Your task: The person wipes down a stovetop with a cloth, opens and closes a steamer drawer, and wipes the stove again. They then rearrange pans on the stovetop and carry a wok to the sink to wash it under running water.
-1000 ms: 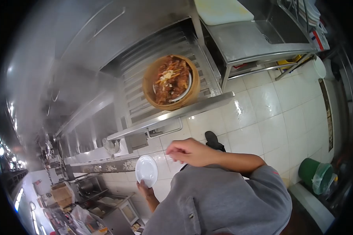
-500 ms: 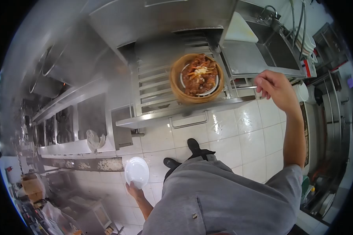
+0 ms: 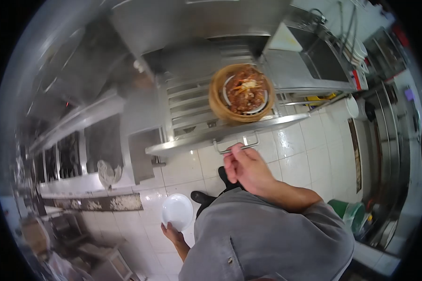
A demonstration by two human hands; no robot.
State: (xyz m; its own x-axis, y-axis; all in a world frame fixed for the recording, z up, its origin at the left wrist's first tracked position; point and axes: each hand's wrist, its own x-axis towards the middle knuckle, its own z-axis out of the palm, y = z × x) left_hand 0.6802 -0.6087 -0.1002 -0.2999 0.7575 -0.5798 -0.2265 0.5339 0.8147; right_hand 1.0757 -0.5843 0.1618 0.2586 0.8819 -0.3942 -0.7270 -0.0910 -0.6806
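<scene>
A white oval plate is held low at the lower left, its near edge gripped by my left hand. My right hand is in front of my body, just below the metal handle of the slatted rack; its fingers are curled, and whether they touch the handle I cannot tell. On the slatted metal rack stands a round bamboo steamer. Inside it a white dish holds reddish-brown food topped with pale chopped bits and orange strips.
A sink with a white cutting board is at the upper right. Stoves with a crumpled cloth stand at the left. A green bucket is on the right. Steam blurs the upper left.
My right hand swung out to the right near the sink, then came back to below the rack's handle. My left hand still holds the plate. The view has shifted.
</scene>
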